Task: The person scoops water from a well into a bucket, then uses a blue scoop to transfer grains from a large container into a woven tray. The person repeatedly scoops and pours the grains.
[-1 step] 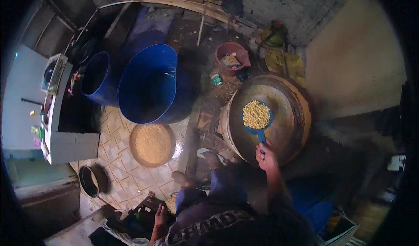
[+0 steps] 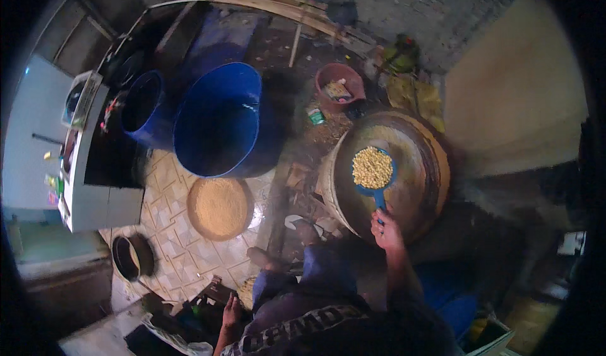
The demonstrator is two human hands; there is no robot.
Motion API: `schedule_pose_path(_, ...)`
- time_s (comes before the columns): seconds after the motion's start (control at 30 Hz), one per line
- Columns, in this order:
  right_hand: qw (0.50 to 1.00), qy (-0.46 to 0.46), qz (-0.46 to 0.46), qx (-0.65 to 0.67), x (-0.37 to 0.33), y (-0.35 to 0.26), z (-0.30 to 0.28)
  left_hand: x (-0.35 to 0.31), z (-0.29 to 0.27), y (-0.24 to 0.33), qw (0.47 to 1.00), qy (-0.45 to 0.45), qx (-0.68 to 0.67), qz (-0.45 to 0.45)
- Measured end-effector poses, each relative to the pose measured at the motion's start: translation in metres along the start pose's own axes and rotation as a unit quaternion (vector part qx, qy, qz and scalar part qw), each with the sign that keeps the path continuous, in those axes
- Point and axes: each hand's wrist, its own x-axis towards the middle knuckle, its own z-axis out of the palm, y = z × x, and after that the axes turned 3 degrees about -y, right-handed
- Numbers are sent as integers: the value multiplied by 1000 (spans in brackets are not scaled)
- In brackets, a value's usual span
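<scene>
Holding blue scoop (image 2: 380, 196), pale grains (image 2: 372, 168) beyond right fingers (image 2: 378, 225).

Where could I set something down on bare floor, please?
Bare tiles show between the round tray and dark container. Littered ground with a green packet crowds the red bucket. The right hand holds a blue scoop over the large vessel.

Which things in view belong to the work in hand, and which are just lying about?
In use:
- right hand, gripping the scoop
- scoop
- pale grains, heaped in it
- vat, beneath

Apparently lying about:
- big blue barrel
- red tub
- green packet
- tray of yellowish stuff, though possibly related
</scene>
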Motion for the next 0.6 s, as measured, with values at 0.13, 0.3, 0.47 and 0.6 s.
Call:
schedule_pose_path(0.13,996,-26,23,-83,-21,-6,50,-15,18,-1,984,46,-144,-93)
schedule_pose_path(0.3,979,-96,98,-154,-23,31,101,-39,22,41,914,73,-318,-242)
schedule_pose_path(0.47,931,-185,217,-228,-6,92,170,-71,59,-13,894,124,-343,-259)
schedule_pose_path(0.6,873,-225,247,-356,15,165,235,-99,79,-20,819,197,-467,-269)
